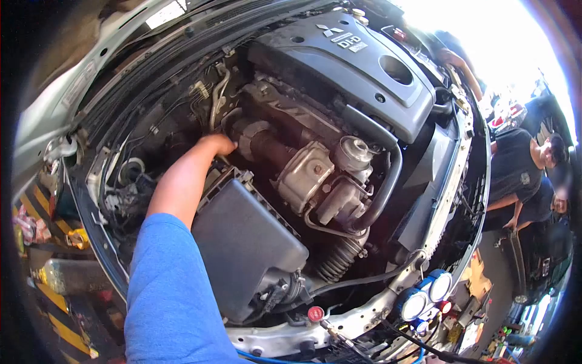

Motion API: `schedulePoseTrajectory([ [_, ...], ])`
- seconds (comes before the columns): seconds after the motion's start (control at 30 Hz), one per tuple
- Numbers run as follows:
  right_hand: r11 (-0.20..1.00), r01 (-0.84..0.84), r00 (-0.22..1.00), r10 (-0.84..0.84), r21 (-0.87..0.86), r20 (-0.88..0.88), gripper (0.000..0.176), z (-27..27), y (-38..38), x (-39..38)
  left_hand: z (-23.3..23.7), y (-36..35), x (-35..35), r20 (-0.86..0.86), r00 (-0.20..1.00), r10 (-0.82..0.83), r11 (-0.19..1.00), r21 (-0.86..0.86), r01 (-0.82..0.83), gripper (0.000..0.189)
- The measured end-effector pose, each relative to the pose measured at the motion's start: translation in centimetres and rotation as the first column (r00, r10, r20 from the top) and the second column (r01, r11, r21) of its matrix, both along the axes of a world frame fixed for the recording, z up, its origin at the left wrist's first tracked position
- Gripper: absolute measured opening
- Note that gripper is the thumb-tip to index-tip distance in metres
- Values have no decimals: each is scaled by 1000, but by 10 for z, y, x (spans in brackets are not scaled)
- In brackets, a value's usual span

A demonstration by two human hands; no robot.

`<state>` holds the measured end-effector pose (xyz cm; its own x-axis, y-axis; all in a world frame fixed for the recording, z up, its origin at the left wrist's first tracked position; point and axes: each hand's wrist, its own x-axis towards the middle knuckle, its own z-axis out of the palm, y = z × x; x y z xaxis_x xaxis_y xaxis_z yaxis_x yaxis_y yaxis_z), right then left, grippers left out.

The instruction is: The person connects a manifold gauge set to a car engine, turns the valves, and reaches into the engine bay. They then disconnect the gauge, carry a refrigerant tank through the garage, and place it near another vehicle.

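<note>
From the lower left my left arm, in a blue sleeve, reaches into an engine bay. My left hand [217, 145] is down between the black air filter box [248, 242] and a rusty exhaust pipe section [267, 145]. Its fingers are hidden behind and below the parts, so what they touch does not show. Right of the hand sit a metal heat shield [306, 176] and a round metal actuator [353, 155]. A black engine cover [357, 67] marked DI-D lies over the engine's top. My right hand is out of view.
A gauge set [424, 297] with blue rims rests by the front edge, near a hose with a red cap [315, 313]. Another person's hand [450, 57] rests at the far right edge of the bay. Two people [515, 164] are beyond the car's front.
</note>
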<state>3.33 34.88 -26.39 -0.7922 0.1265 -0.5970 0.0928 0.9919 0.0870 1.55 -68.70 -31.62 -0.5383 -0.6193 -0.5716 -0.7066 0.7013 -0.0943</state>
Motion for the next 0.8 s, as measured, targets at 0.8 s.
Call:
schedulePoseTrajectory([
  [0.8, 687, 651, 758, -613, -322, 224, 20, -90, 150, 44, 195, 459, 113, -182, 821, -540, 832, 29, 554, 40],
])
